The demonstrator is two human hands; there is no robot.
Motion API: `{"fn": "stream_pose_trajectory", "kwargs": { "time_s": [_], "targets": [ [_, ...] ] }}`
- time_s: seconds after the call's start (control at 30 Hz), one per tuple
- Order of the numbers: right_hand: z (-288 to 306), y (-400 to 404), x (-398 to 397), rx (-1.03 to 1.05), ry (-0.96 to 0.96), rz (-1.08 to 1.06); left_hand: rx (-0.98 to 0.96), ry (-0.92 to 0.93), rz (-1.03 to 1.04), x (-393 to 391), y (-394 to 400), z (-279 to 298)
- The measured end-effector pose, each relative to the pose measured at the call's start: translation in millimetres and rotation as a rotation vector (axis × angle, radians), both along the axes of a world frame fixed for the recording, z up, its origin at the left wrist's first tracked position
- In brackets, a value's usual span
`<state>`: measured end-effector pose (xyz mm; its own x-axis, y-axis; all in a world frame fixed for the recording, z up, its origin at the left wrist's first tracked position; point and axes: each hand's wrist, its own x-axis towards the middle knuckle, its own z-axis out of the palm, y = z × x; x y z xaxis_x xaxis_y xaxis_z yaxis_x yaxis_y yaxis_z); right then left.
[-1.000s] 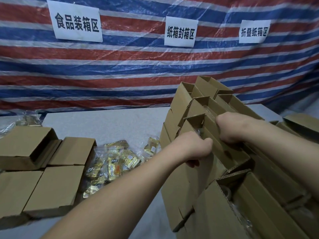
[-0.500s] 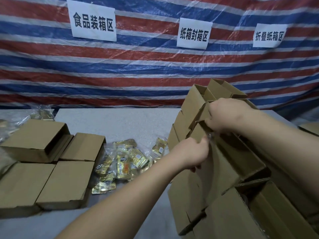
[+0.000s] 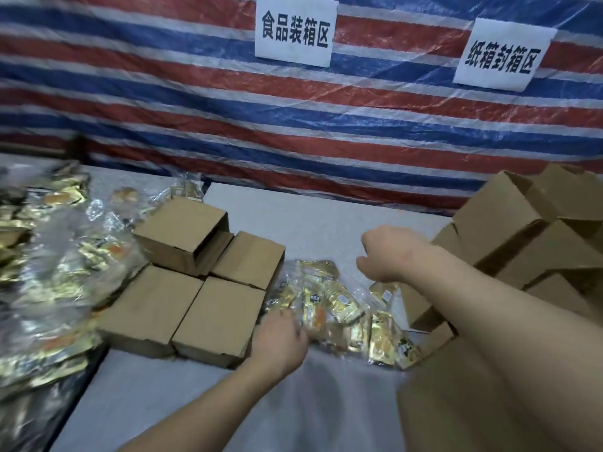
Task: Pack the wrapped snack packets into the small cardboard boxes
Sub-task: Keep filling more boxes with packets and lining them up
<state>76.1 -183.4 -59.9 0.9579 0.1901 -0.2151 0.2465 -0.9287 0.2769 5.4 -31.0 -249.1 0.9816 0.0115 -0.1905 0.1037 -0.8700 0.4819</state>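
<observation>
The left hand (image 3: 280,337) touches the near edge of the snack packets (image 3: 336,305), its grip blurred. The right hand (image 3: 388,256) hovers above them, curled, empty. Closed boxes (image 3: 195,282) lie left of both hands.

Grey table (image 3: 326,220) bears cardboard boxes (image 3: 215,318) and snack packets (image 3: 332,305).

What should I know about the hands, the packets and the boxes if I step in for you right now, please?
Left hand: reaching into the loose snack packets at table centre; blurred, grip unclear.
Right hand: above the packets, curled fingers, nothing visibly held.
Four closed boxes sit left of the packets.
Stack of open boxes stands on the right.
Big packet heap lies far left.
Left to do: fill the open boxes.
</observation>
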Motion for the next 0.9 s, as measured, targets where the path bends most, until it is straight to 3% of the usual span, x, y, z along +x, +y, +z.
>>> {"fn": "stream_pose_trajectory", "kwargs": {
  "time_s": [0.13, 0.27, 0.4, 0.63, 0.9],
  "targets": [
    [-83, 37, -3, 0.188, 0.148, 0.014, 0.325, 0.121, 0.138, 18, 74, -67],
    [-162, 51, -43, 0.356, 0.251, 0.042, 0.363, 0.242, 0.174, 28, 108, -114],
    [-202, 32, -60, 0.397, 0.337, -0.065, 0.432, 0.349, 0.16, 30, 97, -130],
    [-208, 49, -45, 0.601, 0.346, -0.074, 0.434, 0.284, 0.152, -6, 111, -89],
    [-186, 96, -32, 0.875, 0.299, 0.05, 0.016, 0.052, 0.126, -64, 141, 2]
  ]
}}
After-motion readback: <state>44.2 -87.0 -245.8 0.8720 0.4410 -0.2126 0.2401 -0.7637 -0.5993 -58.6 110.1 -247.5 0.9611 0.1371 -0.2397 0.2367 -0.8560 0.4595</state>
